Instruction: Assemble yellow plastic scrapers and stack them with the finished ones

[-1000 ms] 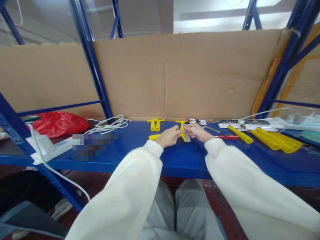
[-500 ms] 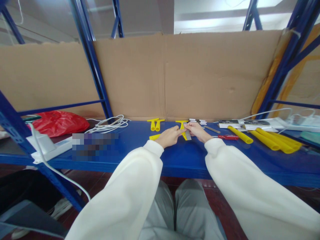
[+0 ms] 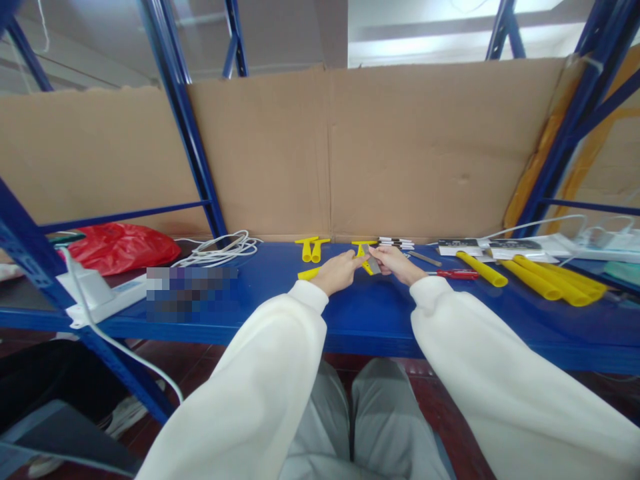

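My left hand is closed on a yellow plastic scraper head, its fingers pinching the near part. My right hand pinches a flat grey metal blade, which lies against the yellow head. The two hands almost meet over the blue shelf. A yellow piece sticks out to the left of my left hand; whether it belongs to the held part, I cannot tell. Just behind the hands lies another yellow part, mostly hidden, beside a stack of black-and-white strips.
Two yellow scraper heads stand at the back. On the right are a metal strip, a red screwdriver, yellow tubes and black-and-white packs. Left are white cables, a power strip and a red bag.
The grey blade and the yellow head have tilted and shifted slightly left between my hands. Both hands keep their grip and nearly the same place.
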Demonstrator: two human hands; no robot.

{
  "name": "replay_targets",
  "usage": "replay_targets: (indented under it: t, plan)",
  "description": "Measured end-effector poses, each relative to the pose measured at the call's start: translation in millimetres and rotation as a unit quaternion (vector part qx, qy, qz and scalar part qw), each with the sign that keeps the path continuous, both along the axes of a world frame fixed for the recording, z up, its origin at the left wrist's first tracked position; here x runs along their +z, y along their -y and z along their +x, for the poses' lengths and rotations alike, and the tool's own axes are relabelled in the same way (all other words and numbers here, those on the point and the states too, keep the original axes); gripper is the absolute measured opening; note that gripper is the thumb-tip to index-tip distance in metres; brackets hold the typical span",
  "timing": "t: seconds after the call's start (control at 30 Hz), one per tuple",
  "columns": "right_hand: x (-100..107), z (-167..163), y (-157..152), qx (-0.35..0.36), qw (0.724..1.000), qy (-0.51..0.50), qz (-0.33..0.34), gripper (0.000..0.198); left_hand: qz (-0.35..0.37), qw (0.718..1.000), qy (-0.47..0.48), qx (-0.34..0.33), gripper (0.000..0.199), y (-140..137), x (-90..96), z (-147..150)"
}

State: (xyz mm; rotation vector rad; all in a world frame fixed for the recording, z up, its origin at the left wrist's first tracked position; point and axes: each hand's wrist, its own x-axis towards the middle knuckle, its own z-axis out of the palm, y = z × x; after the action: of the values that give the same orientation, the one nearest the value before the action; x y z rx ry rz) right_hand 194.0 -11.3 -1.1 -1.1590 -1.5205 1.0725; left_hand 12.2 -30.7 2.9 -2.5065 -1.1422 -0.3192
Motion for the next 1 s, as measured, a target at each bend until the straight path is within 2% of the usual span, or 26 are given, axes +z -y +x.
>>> replay_targets:
  t: [0.1,0.2,0.37,0.57,0.63,0.7,0.77,0.83,1.0]
  plan:
    - [3.5,2.4,3.9,0.047,0.998,0.001,-0.037,0.03,-0.015,0.999,0.019,0.026,0.057,-2.2,-0.2,-3.1]
    - [5.0,3.3,7.3,0.069,0.996,0.03,-0.043,0.018,-0.031,0.998,0.029,0.04,0.054,-3.2,0.3,-5.3]
    - [3.2,1.2,10.7,0.088,0.993,0.071,-0.032,0.018,-0.047,0.998,0.02,0.041,0.054,-0.8,2.5,-4.2]
    - [6.6,6.4,5.2,0.048,0.995,0.087,0.009,0.026,-0.038,0.998,0.043,0.033,0.052,-2.5,1.7,-4.6]
    - [10.3,16.5,-1.1,-0.019,0.989,0.138,0.046,0.03,-0.036,0.997,0.058,0.031,0.052,-2.8,1.8,-5.3]
    - [13.4,30.4,-7.3,-0.169,0.957,0.216,0.098,0.027,-0.037,0.997,0.066,0.03,0.051,-2.2,2.5,-5.6]
    - [14.5,45.0,-11.2,-0.283,0.901,0.306,0.119,0.021,-0.043,0.996,0.063,0.035,0.049,-1.4,3.2,-5.7]
    - [13.4,56.3,-12.5,-0.308,0.868,0.379,0.092,0.024,-0.05,0.996,0.055,0.041,0.048,-1.4,3.0,-6.0]
    - [5.8,61.6,-13.8,-0.245,0.842,0.48,0.018,0.026,-0.055,0.997,0.041,0.032,0.043,-6.5,-2.6,-7.5]
